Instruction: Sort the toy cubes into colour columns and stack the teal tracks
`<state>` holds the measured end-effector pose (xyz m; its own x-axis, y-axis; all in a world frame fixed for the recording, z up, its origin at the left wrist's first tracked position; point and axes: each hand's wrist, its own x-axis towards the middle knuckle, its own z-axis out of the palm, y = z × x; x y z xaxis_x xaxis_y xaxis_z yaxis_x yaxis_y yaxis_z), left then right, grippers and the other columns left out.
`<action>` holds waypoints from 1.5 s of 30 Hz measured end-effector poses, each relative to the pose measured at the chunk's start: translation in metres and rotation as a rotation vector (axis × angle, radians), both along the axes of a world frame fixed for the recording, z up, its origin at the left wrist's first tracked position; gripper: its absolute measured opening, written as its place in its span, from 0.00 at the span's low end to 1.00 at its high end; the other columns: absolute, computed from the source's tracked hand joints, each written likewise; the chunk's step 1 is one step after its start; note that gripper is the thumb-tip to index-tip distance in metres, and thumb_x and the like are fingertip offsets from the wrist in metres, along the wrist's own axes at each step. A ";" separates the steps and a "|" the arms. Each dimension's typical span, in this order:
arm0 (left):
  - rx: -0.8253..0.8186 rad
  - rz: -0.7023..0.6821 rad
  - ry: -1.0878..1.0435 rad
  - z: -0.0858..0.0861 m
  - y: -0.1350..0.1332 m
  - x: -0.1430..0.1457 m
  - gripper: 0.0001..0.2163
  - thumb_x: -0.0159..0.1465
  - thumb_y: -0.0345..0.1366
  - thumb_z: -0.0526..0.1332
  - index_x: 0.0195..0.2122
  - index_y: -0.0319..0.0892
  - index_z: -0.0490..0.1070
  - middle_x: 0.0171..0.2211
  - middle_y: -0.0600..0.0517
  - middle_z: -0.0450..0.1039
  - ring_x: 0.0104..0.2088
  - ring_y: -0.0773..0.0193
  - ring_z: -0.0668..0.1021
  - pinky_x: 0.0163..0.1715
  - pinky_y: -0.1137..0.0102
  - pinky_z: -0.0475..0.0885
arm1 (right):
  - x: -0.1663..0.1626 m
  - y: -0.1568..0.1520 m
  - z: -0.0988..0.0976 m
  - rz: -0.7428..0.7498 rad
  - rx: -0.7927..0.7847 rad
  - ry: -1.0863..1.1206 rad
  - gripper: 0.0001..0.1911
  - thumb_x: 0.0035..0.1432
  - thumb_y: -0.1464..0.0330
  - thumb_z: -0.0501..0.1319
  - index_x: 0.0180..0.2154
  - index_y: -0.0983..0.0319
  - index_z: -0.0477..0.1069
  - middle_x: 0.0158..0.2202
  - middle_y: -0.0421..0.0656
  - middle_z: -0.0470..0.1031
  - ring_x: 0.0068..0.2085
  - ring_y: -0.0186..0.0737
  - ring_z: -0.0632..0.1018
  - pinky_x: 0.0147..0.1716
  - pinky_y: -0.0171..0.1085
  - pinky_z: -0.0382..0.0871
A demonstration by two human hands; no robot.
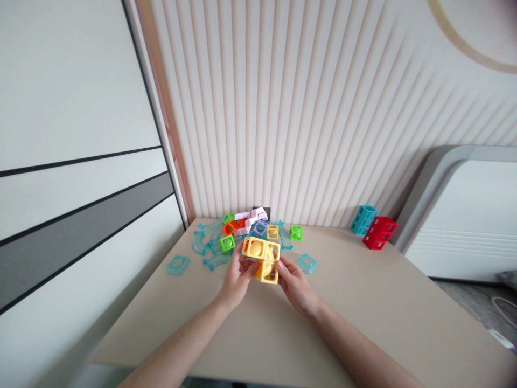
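Observation:
A yellow L-shaped marble-run block (265,252), made of joined open cubes with curved channels inside, is held up above the table. My left hand (238,275) grips its left side, thumb on the front. On the right side, the fingers of my right hand (294,280) are closed on the same block near its lower cube. Behind it lies a pile with a green cube (226,243), an orange cube (228,228), a purple cube (260,227), a small yellow cube (272,231) and pale lilac pieces (254,216). Parts of the pile are hidden by the block and my hands.
Clear teal track pieces (218,261) spread around the pile. Flat teal rings lie at left (177,264) and right (306,263). Another green cube (296,233) sits by the ribbed wall (283,108). A blue block (364,220) and a red block (379,233) stand at the table's back right.

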<state>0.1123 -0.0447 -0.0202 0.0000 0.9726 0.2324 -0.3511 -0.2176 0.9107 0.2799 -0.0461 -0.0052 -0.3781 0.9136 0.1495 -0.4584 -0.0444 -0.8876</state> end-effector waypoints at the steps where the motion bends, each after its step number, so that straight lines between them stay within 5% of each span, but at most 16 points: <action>1: 0.004 -0.001 -0.002 -0.001 0.000 0.000 0.39 0.57 0.46 0.71 0.65 0.48 0.53 0.51 0.43 0.77 0.48 0.52 0.81 0.44 0.63 0.78 | 0.001 0.001 -0.001 0.000 0.005 0.001 0.26 0.58 0.52 0.67 0.52 0.60 0.75 0.45 0.48 0.81 0.46 0.50 0.80 0.48 0.49 0.74; 20: 0.015 -0.034 -0.080 0.010 -0.002 0.003 0.32 0.49 0.39 0.77 0.53 0.45 0.66 0.50 0.44 0.78 0.49 0.48 0.81 0.47 0.59 0.77 | 0.003 0.003 -0.012 -0.077 0.203 -0.120 0.30 0.57 0.52 0.68 0.58 0.56 0.69 0.48 0.47 0.80 0.43 0.44 0.80 0.41 0.40 0.73; 24: 0.009 -0.009 -0.122 0.007 -0.001 0.001 0.33 0.49 0.40 0.77 0.54 0.45 0.64 0.50 0.43 0.77 0.48 0.48 0.81 0.48 0.59 0.77 | 0.002 0.002 -0.017 -0.176 0.257 -0.231 0.29 0.63 0.47 0.58 0.58 0.57 0.67 0.46 0.47 0.80 0.41 0.45 0.80 0.41 0.43 0.74; 30: -0.041 0.068 -0.179 0.009 0.000 0.000 0.38 0.44 0.37 0.79 0.55 0.48 0.62 0.48 0.47 0.78 0.49 0.50 0.81 0.48 0.60 0.76 | 0.013 0.036 -0.002 -0.533 0.547 -0.869 0.17 0.68 0.60 0.55 0.53 0.59 0.70 0.50 0.49 0.76 0.45 0.46 0.78 0.45 0.44 0.73; 35: -0.088 0.071 -0.175 0.013 -0.002 0.000 0.41 0.44 0.36 0.79 0.58 0.49 0.61 0.48 0.47 0.78 0.47 0.52 0.81 0.46 0.61 0.77 | 0.017 0.086 0.020 -0.553 0.955 -1.695 0.19 0.66 0.72 0.54 0.58 0.60 0.68 0.58 0.53 0.70 0.56 0.52 0.71 0.56 0.48 0.62; 45: -0.048 0.003 -0.108 0.011 -0.003 0.002 0.40 0.49 0.40 0.77 0.61 0.49 0.59 0.48 0.46 0.78 0.44 0.53 0.82 0.44 0.62 0.77 | 0.013 0.124 0.015 -0.461 0.901 -1.929 0.10 0.68 0.69 0.55 0.46 0.63 0.73 0.46 0.53 0.78 0.49 0.49 0.77 0.48 0.41 0.63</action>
